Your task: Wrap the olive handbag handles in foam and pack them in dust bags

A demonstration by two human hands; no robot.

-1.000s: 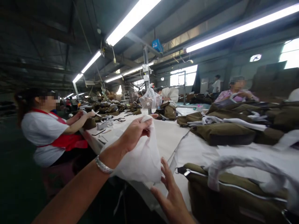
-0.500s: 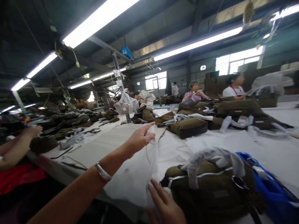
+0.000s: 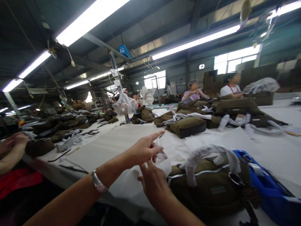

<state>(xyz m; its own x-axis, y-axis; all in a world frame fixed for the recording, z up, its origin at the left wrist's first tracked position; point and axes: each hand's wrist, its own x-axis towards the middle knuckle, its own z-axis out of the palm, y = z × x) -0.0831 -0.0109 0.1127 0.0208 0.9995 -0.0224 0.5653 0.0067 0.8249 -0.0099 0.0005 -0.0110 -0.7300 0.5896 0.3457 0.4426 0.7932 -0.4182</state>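
Note:
Thin white paper [image 3: 131,185] lies over the table's near edge, its right part bunched between my two hands. My left hand [image 3: 145,149], with a silver band at the wrist, pinches that paper, its index finger pointing right. Just below it, my right hand [image 3: 154,179] touches the same paper, fingertips close to my left hand and partly hidden behind it. Right of my hands sits an olive bag [image 3: 209,188] with a silver zipper and handles wrapped in white.
A blue basket [image 3: 270,191] stands right of the bag. More olive bags [image 3: 188,125] lie farther back. At the left edge are a co-worker's hands [image 3: 17,146]. Two people [image 3: 193,91] sit across the table. A post [image 3: 114,66] rises beyond the paper.
My right hand has moved up and forward to meet my left hand. The paper's right edge, stretched between them before, is now gathered. The co-worker's hands at the left have shifted left.

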